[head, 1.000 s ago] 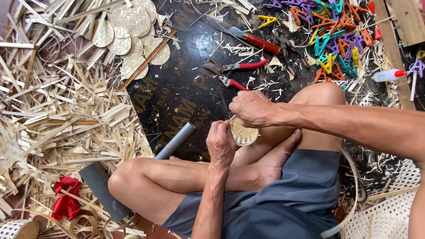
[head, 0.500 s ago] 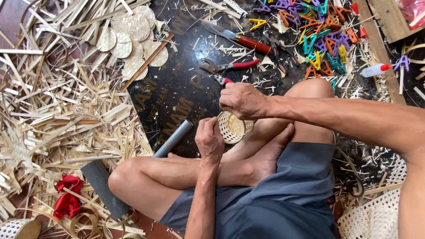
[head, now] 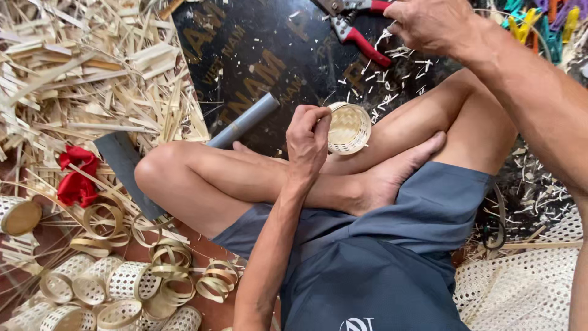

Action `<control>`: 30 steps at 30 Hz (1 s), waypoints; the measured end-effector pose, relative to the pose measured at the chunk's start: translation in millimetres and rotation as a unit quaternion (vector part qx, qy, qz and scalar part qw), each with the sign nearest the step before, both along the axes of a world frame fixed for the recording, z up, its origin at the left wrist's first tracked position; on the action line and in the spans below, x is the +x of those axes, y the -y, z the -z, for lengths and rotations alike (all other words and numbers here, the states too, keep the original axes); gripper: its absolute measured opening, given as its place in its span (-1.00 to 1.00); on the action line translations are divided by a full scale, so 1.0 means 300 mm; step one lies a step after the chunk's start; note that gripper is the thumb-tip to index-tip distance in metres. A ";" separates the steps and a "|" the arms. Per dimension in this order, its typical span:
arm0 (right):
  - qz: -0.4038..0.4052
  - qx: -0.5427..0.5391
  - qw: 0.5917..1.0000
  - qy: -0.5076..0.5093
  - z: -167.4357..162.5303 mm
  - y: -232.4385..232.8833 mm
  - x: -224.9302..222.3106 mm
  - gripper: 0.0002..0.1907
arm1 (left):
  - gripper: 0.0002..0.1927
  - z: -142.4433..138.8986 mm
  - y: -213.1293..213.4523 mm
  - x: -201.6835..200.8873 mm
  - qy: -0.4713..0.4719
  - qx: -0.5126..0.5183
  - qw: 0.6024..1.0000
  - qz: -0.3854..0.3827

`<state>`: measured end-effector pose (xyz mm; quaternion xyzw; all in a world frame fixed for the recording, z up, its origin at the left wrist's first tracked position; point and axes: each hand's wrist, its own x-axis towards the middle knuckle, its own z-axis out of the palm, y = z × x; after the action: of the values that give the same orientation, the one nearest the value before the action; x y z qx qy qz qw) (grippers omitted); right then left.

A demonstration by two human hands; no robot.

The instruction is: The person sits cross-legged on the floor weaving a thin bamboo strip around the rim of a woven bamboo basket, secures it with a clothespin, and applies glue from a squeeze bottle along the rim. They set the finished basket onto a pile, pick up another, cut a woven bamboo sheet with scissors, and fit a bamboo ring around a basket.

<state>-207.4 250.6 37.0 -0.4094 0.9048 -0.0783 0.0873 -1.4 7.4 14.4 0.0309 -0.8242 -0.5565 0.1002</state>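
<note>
My left hand (head: 308,140) grips the rim of a small round woven bamboo basket (head: 350,127), held on its side above my crossed legs. My right hand (head: 429,24) is up at the top of the view with its fingers curled. It is at the upper handle of red-handled pruning shears (head: 362,41), which lie on a black mat (head: 257,55). Whether it grips the handle is hidden by the fingers.
A grey tube (head: 245,119) and a dark flat blade (head: 125,168) lie by my left knee. A heap of bamboo strips (head: 79,79) and a red cloth (head: 76,175) are at left. Bamboo rings and woven cylinders (head: 122,282) sit lower left, coloured clips (head: 551,24) upper right, woven sheet (head: 527,282) lower right.
My right hand has left the basket and moved up to the red-handled shears. My left hand still holds the basket. The view has come closer.
</note>
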 end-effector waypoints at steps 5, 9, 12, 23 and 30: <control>0.171 -0.265 0.854 0.413 0.076 0.079 0.184 -0.83 | -0.92 0.026 0.018 -0.026 0.093 0.095 0.991 -0.003; 0.220 -0.242 0.748 0.577 0.108 0.125 0.222 -0.82 | -0.92 0.040 0.028 -0.032 0.126 0.133 0.983 0.006; 0.219 -0.208 0.732 0.611 0.106 0.151 0.190 -0.82 | -0.93 0.041 0.026 -0.029 0.125 0.112 0.986 0.004; -0.076 -0.169 0.983 -0.013 -0.009 0.195 0.340 -0.85 | -0.94 0.045 0.016 -0.042 0.099 0.087 0.991 -0.023; -0.054 -0.153 0.981 -0.104 0.014 0.216 0.405 -0.76 | -0.94 0.045 0.019 -0.034 0.084 0.082 0.993 -0.020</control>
<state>-85.8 185.7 32.8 -0.4718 0.8629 -0.1685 -0.0669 -11.5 1.8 0.8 0.1025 -0.7802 -0.6158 0.0392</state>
